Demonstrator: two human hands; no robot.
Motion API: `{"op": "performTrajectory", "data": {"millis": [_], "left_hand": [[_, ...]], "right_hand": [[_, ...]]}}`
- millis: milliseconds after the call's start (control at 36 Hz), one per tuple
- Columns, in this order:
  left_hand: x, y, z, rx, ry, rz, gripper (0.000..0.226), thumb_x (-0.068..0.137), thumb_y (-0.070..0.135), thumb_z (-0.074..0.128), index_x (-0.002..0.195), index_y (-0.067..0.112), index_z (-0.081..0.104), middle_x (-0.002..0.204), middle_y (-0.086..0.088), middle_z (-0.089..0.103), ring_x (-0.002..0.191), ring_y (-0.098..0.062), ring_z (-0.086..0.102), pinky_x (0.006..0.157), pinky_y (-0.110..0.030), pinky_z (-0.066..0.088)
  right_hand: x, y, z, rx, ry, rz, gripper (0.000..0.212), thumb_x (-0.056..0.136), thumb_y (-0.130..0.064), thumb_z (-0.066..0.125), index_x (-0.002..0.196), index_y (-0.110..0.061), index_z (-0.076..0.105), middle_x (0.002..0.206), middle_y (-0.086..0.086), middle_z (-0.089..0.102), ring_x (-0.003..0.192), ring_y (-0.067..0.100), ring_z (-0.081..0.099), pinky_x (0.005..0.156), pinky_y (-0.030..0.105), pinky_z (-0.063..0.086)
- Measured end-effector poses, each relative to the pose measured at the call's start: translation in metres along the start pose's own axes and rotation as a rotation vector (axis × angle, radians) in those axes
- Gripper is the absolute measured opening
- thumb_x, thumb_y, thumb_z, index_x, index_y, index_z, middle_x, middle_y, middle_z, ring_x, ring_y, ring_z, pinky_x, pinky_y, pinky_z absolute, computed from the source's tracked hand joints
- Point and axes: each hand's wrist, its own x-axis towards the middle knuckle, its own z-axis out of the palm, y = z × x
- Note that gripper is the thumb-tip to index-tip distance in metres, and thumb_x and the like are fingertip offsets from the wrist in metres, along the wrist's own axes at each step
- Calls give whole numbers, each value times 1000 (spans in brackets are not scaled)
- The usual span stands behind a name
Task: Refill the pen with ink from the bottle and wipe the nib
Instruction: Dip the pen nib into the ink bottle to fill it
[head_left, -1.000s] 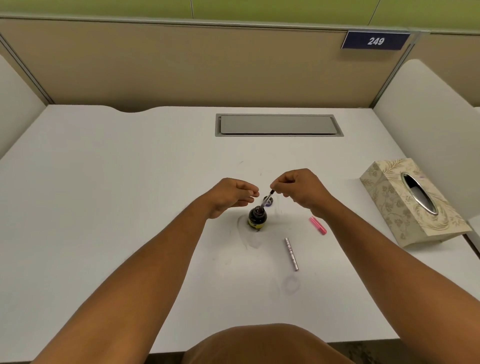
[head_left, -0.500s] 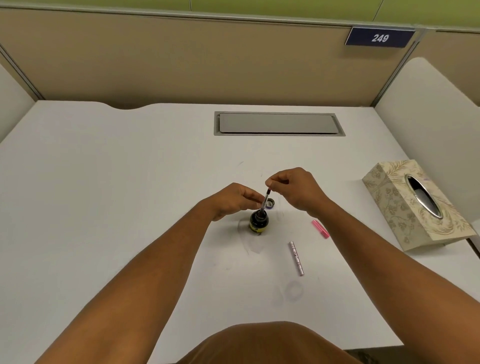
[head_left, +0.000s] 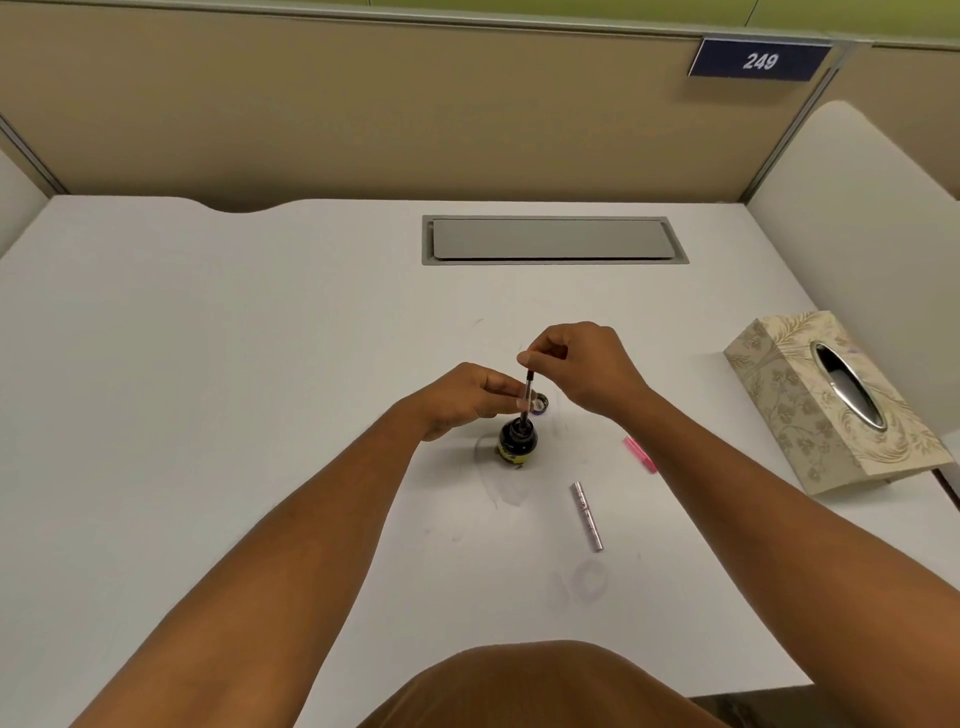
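Both hands meet over the ink bottle (head_left: 517, 440): the left hand (head_left: 462, 397) closes its grip on the lower half of the pen's thin inner section (head_left: 528, 397), pinching it between thumb and fingertips, while the right hand (head_left: 582, 366) pinches its black top end from above with curled fingers. That section stands nearly upright with its lower tip in the open mouth of the small dark bottle, which sits on the white counter (head_left: 260, 389) directly under the hands. Just behind the bottle, partly hidden by the left fingertips, lies its round cap (head_left: 540, 402). Nearer the person and to the right, a silver pen barrel (head_left: 587, 516) lies flat, well apart from the bottle. A pink piece (head_left: 640, 453) lies beside the right forearm, which covers part of it. A patterned tissue box (head_left: 826, 402) stands at the counter's right edge, and a grey cable hatch (head_left: 553, 240) is set into the far side. Faint smudges mark the surface beside the bottle and near the barrel.
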Motion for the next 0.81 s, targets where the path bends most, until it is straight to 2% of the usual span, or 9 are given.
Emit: {"op": "performTrajectory", "data": {"millis": [139,278,389,528,639,806], "left_hand": [[-4,4,1,-11,-41,15,18,89,20,72,104,28,77,111,8,76,110,-3,65,112,-37,40],[-4,4,1,-11,-27,21,16,93,20,68,105,27,76,108,9,76,103,1,65,102,-31,41],[-2,1,-1,-2,-6,23,21,91,20,70,111,19,76,111,6,76,109,-6,64,106,-36,42],[0,-2,-1,-6,-15,27,25,88,17,73,113,15,76,113,2,75,119,-14,63,115,-41,39],[-1,-3,2,-22,-39,42,24,89,15,72,112,14,76,113,2,75,116,-10,65,114,-37,40],[-3,-5,4,-45,-37,66,19,87,10,73,105,16,77,113,1,76,115,-10,66,108,-30,44]], "right_hand": [[-1,2,1,30,-9,4,17,91,-31,67,92,-18,76,81,-9,70,76,4,62,68,21,47],[-4,5,4,9,-31,-29,13,91,-27,66,96,-20,76,76,-21,64,73,-5,58,67,15,42],[-7,5,5,-4,2,-51,14,91,-28,66,97,-20,76,85,-12,72,78,1,61,74,22,48],[-13,5,8,-54,9,-108,16,92,-28,64,102,-21,74,92,-7,72,78,5,61,71,20,46],[-19,6,10,-74,26,-170,18,94,-27,63,106,-19,73,94,-5,71,81,11,62,78,32,51],[-28,11,15,-45,84,-224,14,93,-22,65,103,-16,73,90,-2,70,79,12,62,78,34,51]]}}
